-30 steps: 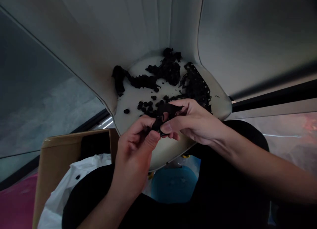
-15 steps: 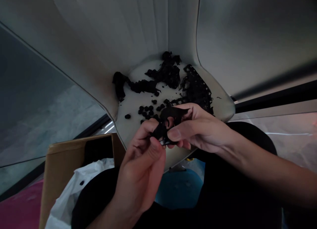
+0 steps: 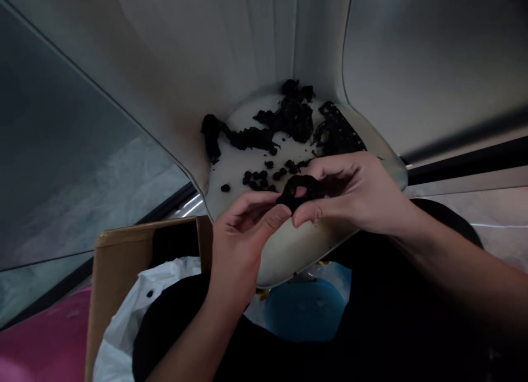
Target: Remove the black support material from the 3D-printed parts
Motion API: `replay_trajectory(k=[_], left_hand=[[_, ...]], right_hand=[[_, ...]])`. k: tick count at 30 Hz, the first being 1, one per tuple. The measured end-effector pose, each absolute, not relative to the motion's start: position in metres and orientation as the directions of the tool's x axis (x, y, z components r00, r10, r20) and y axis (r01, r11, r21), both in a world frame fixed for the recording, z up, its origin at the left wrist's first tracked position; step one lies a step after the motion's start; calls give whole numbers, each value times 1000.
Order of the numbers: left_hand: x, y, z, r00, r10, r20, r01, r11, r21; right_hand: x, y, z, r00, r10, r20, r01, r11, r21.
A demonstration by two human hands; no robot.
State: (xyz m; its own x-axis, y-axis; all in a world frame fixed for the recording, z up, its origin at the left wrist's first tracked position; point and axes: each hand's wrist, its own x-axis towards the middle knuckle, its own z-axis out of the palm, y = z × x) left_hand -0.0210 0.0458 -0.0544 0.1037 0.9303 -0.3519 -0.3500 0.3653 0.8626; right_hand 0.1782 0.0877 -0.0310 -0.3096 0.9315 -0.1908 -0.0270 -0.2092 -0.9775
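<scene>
Between my two hands is a small, soft black scrap [image 3: 292, 194] with a hole in its middle. My left hand [image 3: 247, 228] pinches its left end between thumb and fingers. On the other side, my right hand [image 3: 350, 192] grips the right end, thumb in front and fingers behind. Beyond the hands, on a pale chair seat [image 3: 284, 250], lie several small round black pieces [image 3: 256, 178]. Behind those are a long ragged black strip [image 3: 249, 138], a crumpled black clump [image 3: 295, 118] and a black sheet full of holes [image 3: 340, 131], partly hidden by my right hand.
A cardboard box [image 3: 119, 255] with a white plastic bag [image 3: 136, 305] stands at the lower left, beside something pink [image 3: 49, 338]. Below the seat's front edge is a blue container [image 3: 305, 310]. The grey chair back [image 3: 214, 46] rises behind the pieces.
Both hands have shifted up and slightly right, turning the black scrap so its hole now shows more plainly. The camera view has moved a little, so the seat appears further right.
</scene>
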Motion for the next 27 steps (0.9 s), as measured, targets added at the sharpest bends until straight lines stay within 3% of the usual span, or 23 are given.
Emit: replay_trajectory(k=[5,8,13,19,23,27], left_hand=[[-24,47,-49,-41,971,-237,-184,226,956],[-26,43,-48,-40,982,-183,-101,179,979],[-19,25,-58,172,949,-266,-359,311,880],[-11,9,-67,363,813,-456,-432,580,691],[-23,10,-62,465,770,-437,-491,636,595],[-41,18,-56,460,785,-415,-474,613,633]], right_hand=[[173,86,-30,-354,915,-195,79,-179,-981],[168,83,-28,-362,908,-209,94,-188,-978],[167,78,-30,-370,893,-257,-61,-299,-952],[178,73,-42,-422,845,-329,-8,-366,-930],[194,78,-48,-325,906,-270,61,-265,-962],[214,88,-47,-175,963,-202,143,-179,-973]])
